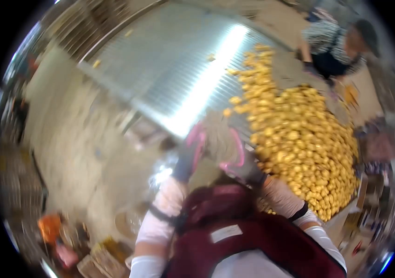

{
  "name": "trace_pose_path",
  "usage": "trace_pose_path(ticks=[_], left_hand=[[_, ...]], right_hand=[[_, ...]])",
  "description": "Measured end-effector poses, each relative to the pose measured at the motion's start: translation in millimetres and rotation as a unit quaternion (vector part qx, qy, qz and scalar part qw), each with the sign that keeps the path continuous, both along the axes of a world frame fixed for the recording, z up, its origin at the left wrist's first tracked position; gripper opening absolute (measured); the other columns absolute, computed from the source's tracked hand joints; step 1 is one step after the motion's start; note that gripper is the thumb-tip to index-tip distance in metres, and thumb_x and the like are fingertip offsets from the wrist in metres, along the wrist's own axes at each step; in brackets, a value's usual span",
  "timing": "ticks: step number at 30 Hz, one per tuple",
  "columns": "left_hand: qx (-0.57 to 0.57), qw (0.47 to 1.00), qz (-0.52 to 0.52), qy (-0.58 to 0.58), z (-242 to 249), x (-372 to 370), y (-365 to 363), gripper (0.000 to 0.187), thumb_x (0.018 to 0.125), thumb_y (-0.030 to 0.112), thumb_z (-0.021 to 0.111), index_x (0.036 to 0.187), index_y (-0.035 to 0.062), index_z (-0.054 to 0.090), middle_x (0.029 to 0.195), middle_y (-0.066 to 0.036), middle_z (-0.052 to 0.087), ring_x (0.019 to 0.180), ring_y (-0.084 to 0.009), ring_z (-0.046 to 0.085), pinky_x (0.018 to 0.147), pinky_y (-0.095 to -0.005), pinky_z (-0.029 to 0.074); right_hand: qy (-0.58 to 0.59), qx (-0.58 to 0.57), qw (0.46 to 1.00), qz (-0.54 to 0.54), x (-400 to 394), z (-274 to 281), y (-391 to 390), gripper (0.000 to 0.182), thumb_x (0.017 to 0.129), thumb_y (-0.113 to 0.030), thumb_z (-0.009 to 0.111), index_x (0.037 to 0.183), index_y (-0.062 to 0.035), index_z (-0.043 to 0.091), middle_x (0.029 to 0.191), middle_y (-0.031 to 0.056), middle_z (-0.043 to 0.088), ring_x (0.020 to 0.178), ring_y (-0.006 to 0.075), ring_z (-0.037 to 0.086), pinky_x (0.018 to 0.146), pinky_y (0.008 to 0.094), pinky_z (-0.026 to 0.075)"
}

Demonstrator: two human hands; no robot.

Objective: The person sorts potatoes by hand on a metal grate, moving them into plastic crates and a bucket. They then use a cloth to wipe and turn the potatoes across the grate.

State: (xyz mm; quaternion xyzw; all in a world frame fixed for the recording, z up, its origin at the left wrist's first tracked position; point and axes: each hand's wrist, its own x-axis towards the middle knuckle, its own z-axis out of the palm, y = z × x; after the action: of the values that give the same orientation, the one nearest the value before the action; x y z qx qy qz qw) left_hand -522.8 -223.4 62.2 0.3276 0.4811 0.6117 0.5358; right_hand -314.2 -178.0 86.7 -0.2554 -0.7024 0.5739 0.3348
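My left hand (189,155), in a dark glove with pink edging, is at the left side of a blurred grey-brown piece (219,136). On its other side is my right hand (245,166), gloved the same way. The fingers of both hands close in on this flat-looking piece, and its exact kind cannot be told through the motion blur. Both hands are in front of my maroon apron (220,208), near the close edge of a ribbed metal table (146,65).
A big heap of yellow, round produce (306,143) spreads over the table's right side, with a few loose pieces on the metal. Another person (329,46) bends over the far right side. Cartons (371,194) stand at right; bags and boxes (100,262) lie at lower left.
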Motion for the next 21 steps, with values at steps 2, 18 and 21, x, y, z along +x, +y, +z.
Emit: trace_pose_path(ticks=[2, 18, 21], left_hand=[[0.044, 0.978, -0.021, 0.201, -20, 36, 36, 0.052, 0.102, 0.031, 0.053, 0.142, -0.0027, 0.047, 0.138, -0.018, 0.055, 0.128, -0.0238, 0.051, 0.109, -0.0355, 0.039], [0.135, 0.88, -0.454, 0.046, 90, 204, 150, 0.033, 0.1, 0.021, 0.051, 0.123, -0.0002, 0.062, 0.109, -0.015, 0.067, 0.1, -0.0267, 0.064, 0.091, -0.0402, 0.051], [0.152, 0.887, -0.392, 0.188, 99, 194, 185, 0.035, 0.102, 0.022, 0.047, 0.125, -0.0004, 0.06, 0.109, -0.012, 0.068, 0.1, -0.0248, 0.065, 0.091, -0.0378, 0.051]], right_hand=[[0.073, -0.043, 0.991, -0.101, 34, -8, -6, 0.094, 0.082, -0.01, 0.076, 0.156, 0.0023, 0.018, 0.153, 0.0183, 0.036, 0.143, 0.0244, 0.034, 0.114, 0.0388, 0.033], [-0.033, 0.071, 0.767, -0.637, 218, -31, -19, 0.024, 0.095, -0.022, 0.058, 0.103, -0.0018, 0.066, 0.108, 0.0136, 0.064, 0.104, 0.0239, 0.062, 0.09, 0.0364, 0.048], [0.043, 0.004, 0.713, -0.7, 232, -34, -12, 0.023, 0.098, -0.025, 0.055, 0.098, -0.003, 0.061, 0.089, 0.0072, 0.063, 0.088, 0.0194, 0.064, 0.081, 0.0325, 0.051]])
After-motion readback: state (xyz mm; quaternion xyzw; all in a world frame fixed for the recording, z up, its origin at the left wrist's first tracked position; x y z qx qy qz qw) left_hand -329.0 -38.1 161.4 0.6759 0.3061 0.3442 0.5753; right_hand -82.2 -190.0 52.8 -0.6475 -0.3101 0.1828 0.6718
